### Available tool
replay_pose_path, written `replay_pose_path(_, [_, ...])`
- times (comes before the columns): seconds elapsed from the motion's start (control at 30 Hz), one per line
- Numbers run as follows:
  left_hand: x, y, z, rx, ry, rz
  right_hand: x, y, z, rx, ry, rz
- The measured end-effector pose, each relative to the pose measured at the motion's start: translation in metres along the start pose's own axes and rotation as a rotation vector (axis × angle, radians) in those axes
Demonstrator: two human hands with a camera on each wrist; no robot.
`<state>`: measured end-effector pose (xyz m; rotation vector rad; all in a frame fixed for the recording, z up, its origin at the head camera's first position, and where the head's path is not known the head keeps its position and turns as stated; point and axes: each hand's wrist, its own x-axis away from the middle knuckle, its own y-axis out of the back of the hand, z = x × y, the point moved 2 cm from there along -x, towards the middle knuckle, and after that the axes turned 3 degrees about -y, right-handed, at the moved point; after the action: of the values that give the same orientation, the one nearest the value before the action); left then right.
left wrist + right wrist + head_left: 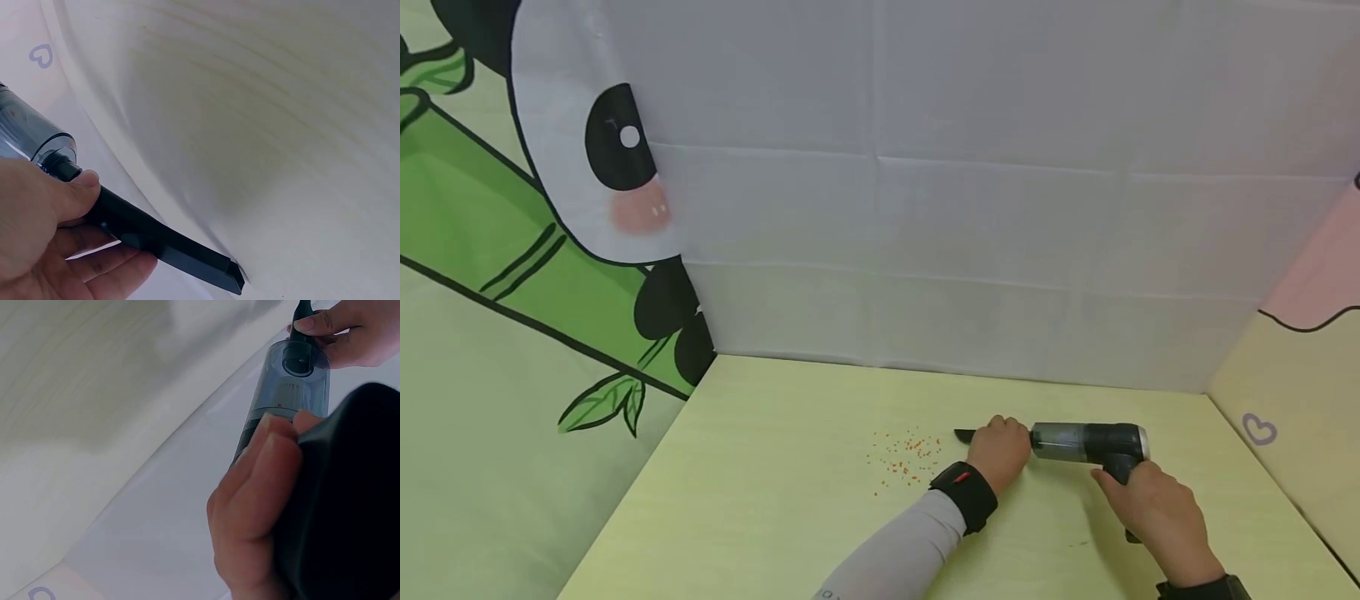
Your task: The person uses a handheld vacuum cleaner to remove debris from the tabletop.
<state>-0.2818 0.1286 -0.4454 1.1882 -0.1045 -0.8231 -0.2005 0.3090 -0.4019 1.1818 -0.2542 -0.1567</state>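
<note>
Currently | left hand (pixel 1002 450) pinches crevice nozzle (pixel 169 244); right hand's (pixel 1168 512) fingers curl round handle (pixel 1120 468) | handheld vacuum (pixel 1090 442) over yellow tabletop (pixel 760 500), tip near orange crumbs (pixel 905 464) | best: steady handle, nozzle in line

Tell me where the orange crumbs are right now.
In the head view, the orange crumbs lie scattered on the pale yellow table, just left of the black nozzle of the handheld vacuum.

Pale yellow worktop (pixel 760 500), faintly grained | tiny orange bits (pixel 913 448) lie scattered near its middle | a small dark fleck (pixel 1078 544) shows to their right
</note>
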Motion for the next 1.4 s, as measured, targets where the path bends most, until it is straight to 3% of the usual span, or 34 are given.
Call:
replay_pose_path(0.47, [0.003, 0.007, 0.007, -0.022, 0.032, -0.068, -0.005, 0.007, 0.005, 0.014, 0.008, 0.018])
replay_pose_path(0.77, [0.004, 0.017, 0.008, -0.044, 0.026, -0.059, -0.006, 0.013, 0.005, 0.033, 0.007, 0.022])
replay_pose_path(1.4, [-0.005, 0.018, 0.000, -0.009, 0.031, -0.026, -0.004, 0.030, 0.004, 0.052, 0.013, 0.043])
